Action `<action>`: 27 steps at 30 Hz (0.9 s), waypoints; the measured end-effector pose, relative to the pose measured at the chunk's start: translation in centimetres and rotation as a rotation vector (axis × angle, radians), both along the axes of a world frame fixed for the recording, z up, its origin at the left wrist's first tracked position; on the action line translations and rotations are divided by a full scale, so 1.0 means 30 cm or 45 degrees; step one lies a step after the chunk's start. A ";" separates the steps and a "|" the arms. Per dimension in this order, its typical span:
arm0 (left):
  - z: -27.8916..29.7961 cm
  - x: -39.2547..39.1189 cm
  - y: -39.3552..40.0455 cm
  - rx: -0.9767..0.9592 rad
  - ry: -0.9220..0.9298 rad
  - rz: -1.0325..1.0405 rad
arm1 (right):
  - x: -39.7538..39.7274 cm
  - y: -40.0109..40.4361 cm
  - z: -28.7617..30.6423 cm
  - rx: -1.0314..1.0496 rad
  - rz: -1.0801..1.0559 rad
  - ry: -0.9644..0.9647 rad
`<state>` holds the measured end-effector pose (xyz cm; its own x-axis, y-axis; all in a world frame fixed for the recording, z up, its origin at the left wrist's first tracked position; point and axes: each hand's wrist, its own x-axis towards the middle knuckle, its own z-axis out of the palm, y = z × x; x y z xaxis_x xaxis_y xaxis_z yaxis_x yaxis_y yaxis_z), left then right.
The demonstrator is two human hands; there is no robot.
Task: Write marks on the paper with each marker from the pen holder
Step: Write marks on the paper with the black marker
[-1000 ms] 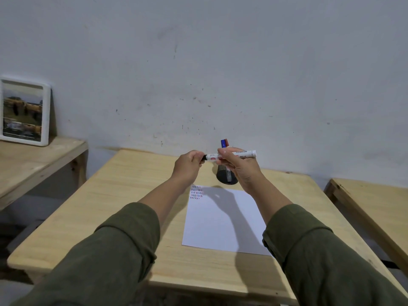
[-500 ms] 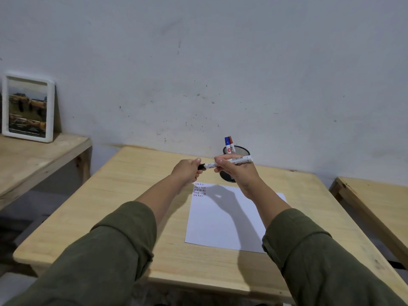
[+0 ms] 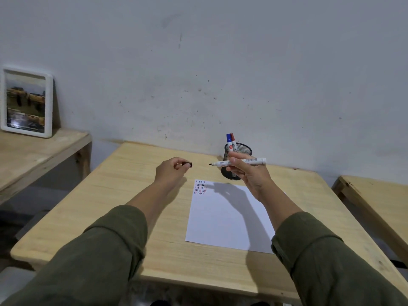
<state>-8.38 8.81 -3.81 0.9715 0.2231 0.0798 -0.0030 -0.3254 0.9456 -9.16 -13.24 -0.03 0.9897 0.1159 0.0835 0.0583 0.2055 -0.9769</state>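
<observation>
Black cap [image 3: 188, 165] is pinched in left hand [image 3: 171, 173]; uncapped marker [image 3: 239, 162] is gripped horizontally in right hand [image 3: 248, 173], above paper [image 3: 229, 219]. Pen holder [image 3: 239, 151], w/ blue & red markers, stands at far edge.

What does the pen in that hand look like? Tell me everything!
The marker is a white, plastic-looking tube with small print and a barcode near its back end. Its cap is off, so the dark tip shows, pointing left. It lies almost level in the air above the table, pinched in the right hand, in front of the pen holder.
</observation>
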 end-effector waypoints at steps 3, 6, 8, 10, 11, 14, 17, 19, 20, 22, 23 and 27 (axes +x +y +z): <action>-0.016 0.003 -0.014 -0.036 0.024 0.088 | 0.004 0.015 -0.016 -0.007 0.002 0.034; -0.046 0.012 -0.028 0.118 0.064 0.115 | 0.009 0.025 -0.034 0.011 0.001 0.051; -0.072 0.023 -0.032 0.273 0.108 0.083 | 0.014 0.025 -0.044 0.035 -0.006 0.060; -0.100 0.036 -0.035 0.371 0.151 0.045 | 0.016 0.022 -0.052 0.049 -0.019 0.069; -0.113 0.038 -0.037 0.396 0.162 0.034 | 0.017 0.020 -0.056 0.055 -0.025 0.075; -0.138 0.040 -0.042 0.436 0.163 0.027 | 0.015 0.013 -0.069 0.066 -0.038 0.088; -0.147 0.035 -0.037 0.470 0.147 0.021 | 0.011 0.014 -0.084 0.072 -0.062 0.089; -0.141 0.016 -0.033 0.461 0.066 0.085 | 0.007 0.019 -0.097 0.086 -0.076 0.106; -0.135 0.001 -0.031 0.449 -0.005 0.125 | 0.005 0.021 -0.104 0.088 -0.075 0.118; -0.125 -0.040 -0.029 0.458 -0.157 0.136 | -0.001 0.026 -0.119 0.076 -0.053 0.132; -0.124 -0.061 -0.027 0.488 -0.220 0.096 | -0.005 0.029 -0.128 0.070 -0.041 0.133; -0.149 -0.130 -0.020 0.627 -0.253 -0.200 | -0.023 0.047 -0.168 -0.049 -0.049 0.104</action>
